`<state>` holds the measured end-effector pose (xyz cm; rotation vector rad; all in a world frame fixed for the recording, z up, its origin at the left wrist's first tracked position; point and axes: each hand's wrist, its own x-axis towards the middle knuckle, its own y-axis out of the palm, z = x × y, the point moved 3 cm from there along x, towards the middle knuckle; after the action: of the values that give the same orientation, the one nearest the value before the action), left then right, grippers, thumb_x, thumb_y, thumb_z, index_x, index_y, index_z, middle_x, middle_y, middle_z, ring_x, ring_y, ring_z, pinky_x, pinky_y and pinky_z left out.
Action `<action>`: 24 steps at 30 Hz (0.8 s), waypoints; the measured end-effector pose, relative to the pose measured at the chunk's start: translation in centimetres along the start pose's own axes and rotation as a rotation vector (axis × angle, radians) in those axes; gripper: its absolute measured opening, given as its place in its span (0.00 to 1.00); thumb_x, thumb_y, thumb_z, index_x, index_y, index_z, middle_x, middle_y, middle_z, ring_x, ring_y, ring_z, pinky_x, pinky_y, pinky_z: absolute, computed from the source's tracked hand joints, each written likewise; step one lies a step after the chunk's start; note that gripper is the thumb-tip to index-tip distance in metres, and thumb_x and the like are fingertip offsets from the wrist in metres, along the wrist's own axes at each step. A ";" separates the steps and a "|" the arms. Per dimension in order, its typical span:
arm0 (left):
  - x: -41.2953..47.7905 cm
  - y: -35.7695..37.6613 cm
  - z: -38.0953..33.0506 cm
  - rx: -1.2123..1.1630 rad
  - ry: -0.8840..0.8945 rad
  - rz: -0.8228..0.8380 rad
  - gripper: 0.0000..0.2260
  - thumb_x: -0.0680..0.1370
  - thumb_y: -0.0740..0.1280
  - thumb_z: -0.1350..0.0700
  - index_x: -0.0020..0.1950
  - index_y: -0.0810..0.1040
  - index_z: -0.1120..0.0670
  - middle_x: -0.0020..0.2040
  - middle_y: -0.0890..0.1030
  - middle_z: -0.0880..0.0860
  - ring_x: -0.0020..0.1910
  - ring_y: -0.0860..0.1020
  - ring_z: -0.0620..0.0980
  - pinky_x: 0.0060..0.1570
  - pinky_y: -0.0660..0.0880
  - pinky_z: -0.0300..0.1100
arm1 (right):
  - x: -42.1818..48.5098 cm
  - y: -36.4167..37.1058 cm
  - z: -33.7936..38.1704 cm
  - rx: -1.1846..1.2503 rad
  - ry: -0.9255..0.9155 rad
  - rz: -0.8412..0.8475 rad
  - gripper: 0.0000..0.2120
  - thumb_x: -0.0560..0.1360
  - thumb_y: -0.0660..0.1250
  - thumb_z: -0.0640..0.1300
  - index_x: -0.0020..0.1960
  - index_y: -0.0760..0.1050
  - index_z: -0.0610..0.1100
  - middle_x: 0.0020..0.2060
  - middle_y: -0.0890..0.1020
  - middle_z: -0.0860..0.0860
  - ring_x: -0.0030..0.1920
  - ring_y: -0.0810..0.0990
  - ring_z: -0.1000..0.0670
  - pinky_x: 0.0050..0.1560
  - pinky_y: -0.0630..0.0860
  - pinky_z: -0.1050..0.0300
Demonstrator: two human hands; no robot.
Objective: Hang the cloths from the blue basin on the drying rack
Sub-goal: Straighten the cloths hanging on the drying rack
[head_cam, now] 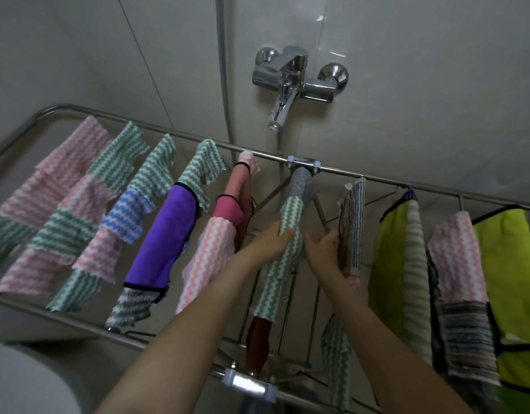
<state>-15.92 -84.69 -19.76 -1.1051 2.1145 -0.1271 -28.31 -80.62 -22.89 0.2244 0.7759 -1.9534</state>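
Observation:
A steel drying rack (356, 171) spans the view, draped with several cloths. At its middle hangs a green-and-white zigzag cloth (277, 279) over a rack bar. My left hand (269, 243) grips that cloth's upper part, just below a grey cloth (299, 186). My right hand (323, 246) is just to the right of the green cloth, fingers curled against a multicoloured striped cloth (352, 222); whether they pinch it is unclear. The blue basin is not in view.
A chrome tap (293, 76) juts from the tiled wall above the rack. Pink, green, blue and purple cloths (165, 234) fill the left bars; yellow-green towels (509, 282) and striped cloths fill the right. A white rounded object (27, 380) sits at lower left.

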 end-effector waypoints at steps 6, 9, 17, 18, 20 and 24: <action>-1.9 -0.9 0.2 0.035 -0.035 -0.143 0.23 0.82 0.55 0.46 0.75 0.60 0.54 0.71 0.69 0.56 0.68 0.69 0.55 0.60 0.67 0.41 | -2.5 0.1 1.5 -0.177 -0.287 -0.086 0.13 0.77 0.60 0.40 0.60 0.69 0.39 0.54 0.75 0.43 0.56 0.74 0.43 0.55 0.73 0.46; -4.1 -1.5 0.6 0.015 -0.005 -0.337 0.16 0.81 0.58 0.51 0.67 0.71 0.56 0.64 0.76 0.56 0.63 0.74 0.55 0.56 0.68 0.41 | -5.7 1.0 3.9 -0.149 -0.525 -0.056 0.08 0.74 0.62 0.36 0.53 0.72 0.38 0.44 0.73 0.47 0.51 0.73 0.42 0.52 0.72 0.46; -17.6 -3.0 8.2 -0.143 -0.069 -0.854 0.10 0.78 0.62 0.61 0.57 0.79 0.57 0.54 0.82 0.56 0.55 0.79 0.52 0.44 0.65 0.33 | -18.0 8.1 4.1 -0.074 -0.824 0.336 0.08 0.69 0.65 0.31 0.48 0.74 0.36 0.42 0.75 0.46 0.49 0.74 0.42 0.53 0.67 0.54; -19.5 -2.8 9.7 -0.156 -0.093 -0.903 0.10 0.78 0.62 0.62 0.56 0.79 0.57 0.54 0.83 0.56 0.54 0.79 0.52 0.44 0.65 0.33 | -19.5 9.2 3.4 -0.082 -0.853 0.409 0.08 0.69 0.65 0.31 0.48 0.74 0.36 0.41 0.74 0.47 0.49 0.74 0.41 0.53 0.68 0.51; -23.1 -2.1 12.5 -0.187 -0.150 -0.979 0.10 0.77 0.62 0.64 0.55 0.79 0.57 0.52 0.83 0.55 0.54 0.79 0.52 0.46 0.67 0.34 | -22.1 11.1 2.1 -0.149 -0.933 0.502 0.08 0.68 0.65 0.32 0.47 0.75 0.36 0.40 0.76 0.44 0.47 0.75 0.40 0.52 0.67 0.52; -30.0 -0.8 18.5 -0.289 -0.258 -1.163 0.08 0.78 0.62 0.63 0.55 0.78 0.60 0.50 0.82 0.58 0.51 0.79 0.54 0.48 0.69 0.38 | -27.1 15.0 0.1 -0.204 -1.123 0.647 0.09 0.67 0.64 0.33 0.46 0.76 0.37 0.40 0.78 0.41 0.46 0.76 0.40 0.47 0.65 0.59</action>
<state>7.36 -58.50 -16.03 -2.2580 1.0560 -0.2038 -2.03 -65.53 -16.58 -0.6357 0.0966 -1.0869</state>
